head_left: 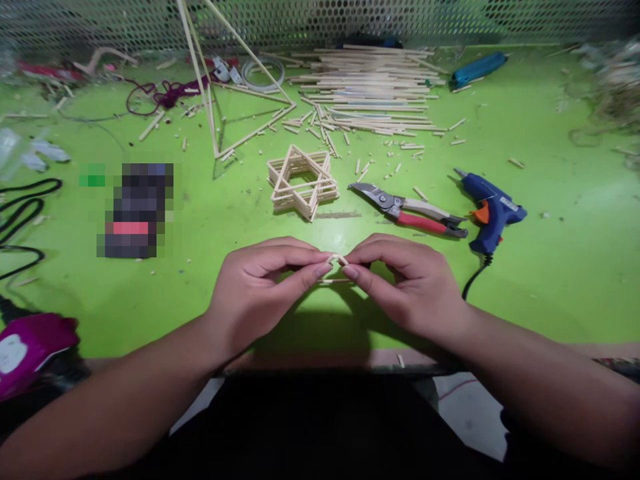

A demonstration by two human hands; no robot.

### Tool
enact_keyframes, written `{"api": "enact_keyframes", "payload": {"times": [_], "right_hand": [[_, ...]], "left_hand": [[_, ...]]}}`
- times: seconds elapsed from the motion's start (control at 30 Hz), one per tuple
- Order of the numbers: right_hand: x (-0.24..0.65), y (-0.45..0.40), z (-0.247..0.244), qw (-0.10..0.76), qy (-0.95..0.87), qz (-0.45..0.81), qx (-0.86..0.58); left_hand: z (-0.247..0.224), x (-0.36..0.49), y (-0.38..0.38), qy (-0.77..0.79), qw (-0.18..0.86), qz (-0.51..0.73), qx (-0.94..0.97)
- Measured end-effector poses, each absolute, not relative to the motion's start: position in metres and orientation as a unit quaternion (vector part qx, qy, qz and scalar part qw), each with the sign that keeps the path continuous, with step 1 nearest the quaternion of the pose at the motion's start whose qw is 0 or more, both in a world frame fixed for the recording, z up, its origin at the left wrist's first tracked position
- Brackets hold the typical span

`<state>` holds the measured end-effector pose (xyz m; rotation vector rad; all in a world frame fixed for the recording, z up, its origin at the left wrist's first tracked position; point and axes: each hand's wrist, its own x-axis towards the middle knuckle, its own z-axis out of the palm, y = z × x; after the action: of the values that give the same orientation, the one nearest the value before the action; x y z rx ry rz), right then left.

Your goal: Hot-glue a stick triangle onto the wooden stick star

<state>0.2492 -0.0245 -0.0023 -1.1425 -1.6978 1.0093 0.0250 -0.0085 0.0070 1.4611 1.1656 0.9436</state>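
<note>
Head view, left hand (263, 290) and right hand (410, 287) meeting, grip pinching wooden sticks (336, 260)

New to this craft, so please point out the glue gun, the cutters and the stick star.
glue gun (493, 208), head view, on its blue body
cutters (420, 223), head view, on the red handle
stick star (323, 192), head view, on its right side

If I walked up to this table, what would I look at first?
You'd probably spot the star built from stacked wooden sticks on the green table. Just below it, the left hand and right hand pinch tiny stick pieces together. To the right lie red-handled cutters and a blue glue gun.
</note>
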Motion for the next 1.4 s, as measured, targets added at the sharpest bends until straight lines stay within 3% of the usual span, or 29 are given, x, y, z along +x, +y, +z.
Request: {"api": "enact_keyframes", "payload": {"times": [0.2,0.47,0.83,1.07,1.17,1.3,1.4], "right_hand": [[0.249,-0.024,-0.002,0.413,-0.669,0.410,-0.461],[0.250,-0.025,-0.001,0.375,-0.606,0.470,-0.521],[0.254,-0.020,-0.004,0.377,-0.548,0.539,-0.516],[0.254,-0.019,-0.005,0.425,-0.601,0.470,-0.488],[0.260,-0.021,0.001,0.406,-0.679,0.374,-0.484],[0.289,-0.030,0.030,0.274,-0.744,0.122,-0.597],[0.320,-0.033,0.053,0.006,-0.592,-0.021,-0.806]], "left_hand": [[0.007,0.025,-0.008,0.484,0.520,0.384,0.590],[0.002,0.022,-0.003,0.499,0.641,0.332,0.479],[-0.003,0.021,-0.001,0.464,0.677,0.261,0.507],[-0.007,0.019,-0.005,0.427,0.697,0.213,0.535],[-0.009,0.019,-0.005,0.450,0.689,0.206,0.529],[-0.009,0.019,-0.001,0.471,0.696,0.199,0.504],[-0.008,0.018,0.002,0.469,0.710,0.221,0.476]]}}
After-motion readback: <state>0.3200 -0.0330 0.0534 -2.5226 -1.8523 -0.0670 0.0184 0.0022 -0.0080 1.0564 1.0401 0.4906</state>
